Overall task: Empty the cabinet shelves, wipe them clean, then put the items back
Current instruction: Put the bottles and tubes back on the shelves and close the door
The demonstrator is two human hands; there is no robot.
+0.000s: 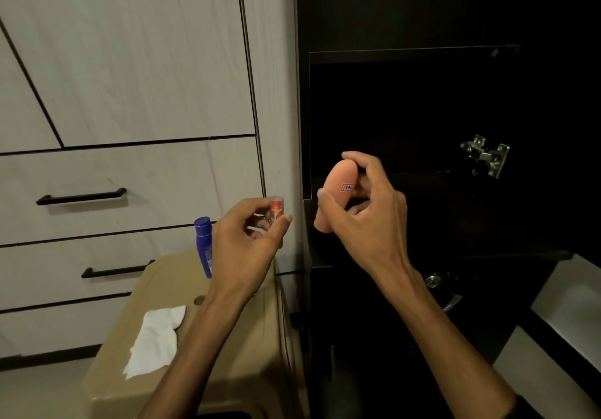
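Two items in hand at the open cabinet

Your right hand (364, 213) grips a peach oblong object (338, 187), small label showing, in front of the dark cabinet shelf (406, 52). Your left hand (247, 239) pinches a small clear tube with an orange tip (277, 207), possibly a lip balm, just beside the cabinet's edge. Below it: a tan stool (234, 337) bearing a blue bottle (204, 243) and a white tissue (156, 340). Pale drawers (130, 178) stand to the left.

A tan plastic stool (156, 275) stands before the drawers. On it lie a white tissue (156, 340) and a blue bottle (204, 246), upright.
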